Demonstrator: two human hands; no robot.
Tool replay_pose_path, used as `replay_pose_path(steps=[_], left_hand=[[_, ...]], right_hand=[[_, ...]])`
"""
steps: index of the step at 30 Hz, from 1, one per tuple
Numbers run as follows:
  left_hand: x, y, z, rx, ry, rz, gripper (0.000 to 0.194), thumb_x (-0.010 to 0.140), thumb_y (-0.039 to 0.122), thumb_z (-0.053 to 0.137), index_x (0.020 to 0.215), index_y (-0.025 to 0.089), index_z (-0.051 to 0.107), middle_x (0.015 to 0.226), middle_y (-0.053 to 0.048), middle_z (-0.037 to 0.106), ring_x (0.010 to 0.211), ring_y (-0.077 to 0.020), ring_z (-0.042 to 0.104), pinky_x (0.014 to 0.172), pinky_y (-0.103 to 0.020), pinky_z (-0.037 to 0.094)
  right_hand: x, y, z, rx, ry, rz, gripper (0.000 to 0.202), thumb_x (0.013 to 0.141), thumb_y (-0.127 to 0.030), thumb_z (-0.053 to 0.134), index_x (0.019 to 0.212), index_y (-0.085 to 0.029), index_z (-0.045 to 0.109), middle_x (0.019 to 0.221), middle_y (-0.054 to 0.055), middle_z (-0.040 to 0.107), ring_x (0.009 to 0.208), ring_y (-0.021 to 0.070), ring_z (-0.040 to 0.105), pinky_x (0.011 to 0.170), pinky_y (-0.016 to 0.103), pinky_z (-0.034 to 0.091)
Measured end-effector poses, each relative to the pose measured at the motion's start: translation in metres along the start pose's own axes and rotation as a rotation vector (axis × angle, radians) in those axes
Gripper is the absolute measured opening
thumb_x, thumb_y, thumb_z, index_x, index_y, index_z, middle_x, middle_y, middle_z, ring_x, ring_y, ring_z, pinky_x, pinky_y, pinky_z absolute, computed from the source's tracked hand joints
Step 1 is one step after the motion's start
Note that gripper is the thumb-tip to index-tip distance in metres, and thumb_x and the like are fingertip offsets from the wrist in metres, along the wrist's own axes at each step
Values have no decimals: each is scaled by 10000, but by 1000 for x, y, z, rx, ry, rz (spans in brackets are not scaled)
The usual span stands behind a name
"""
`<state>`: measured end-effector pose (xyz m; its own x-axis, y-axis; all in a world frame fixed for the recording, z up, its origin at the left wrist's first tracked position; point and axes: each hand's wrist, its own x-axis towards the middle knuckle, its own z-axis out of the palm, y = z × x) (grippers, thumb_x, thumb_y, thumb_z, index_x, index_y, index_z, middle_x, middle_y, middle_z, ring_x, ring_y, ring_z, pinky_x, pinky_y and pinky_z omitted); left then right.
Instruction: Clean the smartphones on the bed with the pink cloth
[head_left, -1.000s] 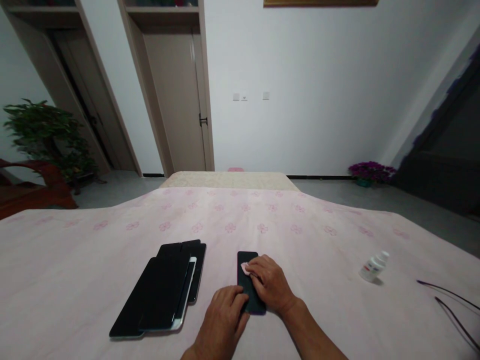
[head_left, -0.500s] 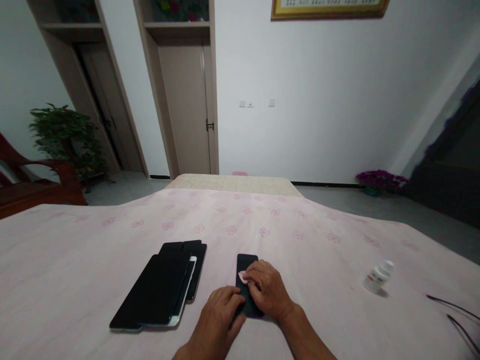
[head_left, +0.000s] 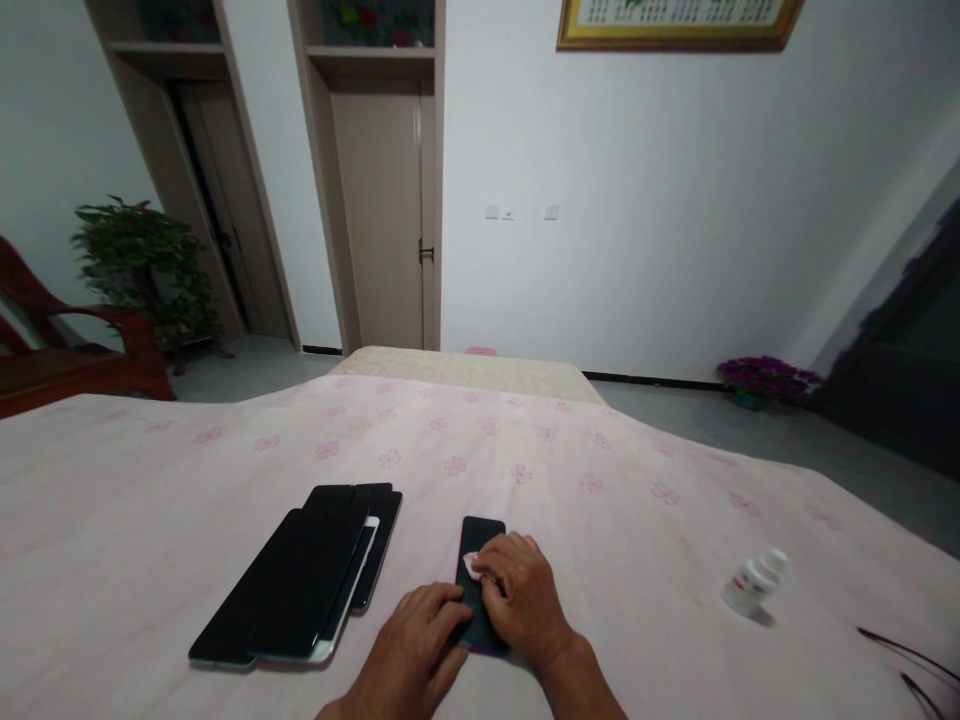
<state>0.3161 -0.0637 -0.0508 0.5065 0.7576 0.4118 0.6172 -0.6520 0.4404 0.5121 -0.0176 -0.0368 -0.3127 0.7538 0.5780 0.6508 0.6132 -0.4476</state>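
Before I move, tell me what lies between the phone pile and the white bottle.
In the head view, one dark phone, with the left hand at its edge and the right hand holding a pink wad against its face.

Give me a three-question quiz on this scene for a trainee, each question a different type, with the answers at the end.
1. Multiple choice: what lies to the left of both hands?
A) A pair of scissors
B) A pile of overlapping dark-screened devices
C) A folded towel

2. True or false: the white bottle is between the left hand and the black phone.

3. Fill in the blank: the small pale pink wipe is held against the black phone by the fingers of the ____ hand.

Key: 1. B. 2. False; the white bottle is off to the right of both hands. 3. Right.
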Motion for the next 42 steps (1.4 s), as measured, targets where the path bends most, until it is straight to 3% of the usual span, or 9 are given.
replay_pose_path(steps=[8,16,20,23,26,31,37,42], left_hand=[[-3,-1,4,8,19,-3,371,839,89,638,1163,264,597,1219,-79,634,1121,-256,619,950,-424,546],[1,-3,4,-32,24,-6,301,832,92,661,1081,254,609,1173,-68,644,1072,-248,623,921,-421,545],[1,-1,4,-36,46,-2,305,835,82,660,1086,249,611,1165,-69,644,1063,-246,623,917,-422,542],[1,2,1,-39,56,-3,317,813,58,676,1067,240,621,1143,-69,649,1053,-246,626,908,-414,544],[2,6,-3,-37,52,-15,302,800,42,682,1032,226,626,1104,-63,654,1018,-241,629,888,-409,544],[4,8,-3,-50,31,-29,289,800,34,669,1005,232,621,1069,-45,652,987,-231,624,867,-400,538],[1,6,-3,-70,39,-31,301,814,44,652,1040,240,617,1109,-58,641,1017,-242,616,884,-406,532],[1,7,-4,-79,48,-33,303,816,52,652,1048,245,622,1110,-54,643,1026,-239,616,891,-400,529]], right_hand=[[-1,8,-2,-78,93,89,244,762,-19,539,840,-207,673,853,28,665,837,196,548,792,338,341],[-5,2,0,-28,-34,-27,253,692,-6,529,789,-206,649,822,23,643,815,193,531,765,328,352],[1,10,-1,-138,28,54,251,711,5,515,774,-201,643,821,32,640,831,202,528,786,334,363],[8,17,0,-194,61,125,277,768,-4,502,878,-196,670,882,52,642,872,212,530,817,341,379],[10,12,4,-157,9,77,300,783,-5,494,926,-199,673,910,51,640,882,206,530,820,333,389],[1,-8,7,-79,-59,-4,222,710,1,510,729,-196,612,788,23,602,802,187,520,747,310,382],[3,7,2,-177,66,145,230,765,-9,474,803,-186,616,831,49,605,824,209,515,783,343,397],[5,5,1,-86,10,98,264,767,-4,460,838,-190,633,861,50,611,863,210,529,797,332,420]])
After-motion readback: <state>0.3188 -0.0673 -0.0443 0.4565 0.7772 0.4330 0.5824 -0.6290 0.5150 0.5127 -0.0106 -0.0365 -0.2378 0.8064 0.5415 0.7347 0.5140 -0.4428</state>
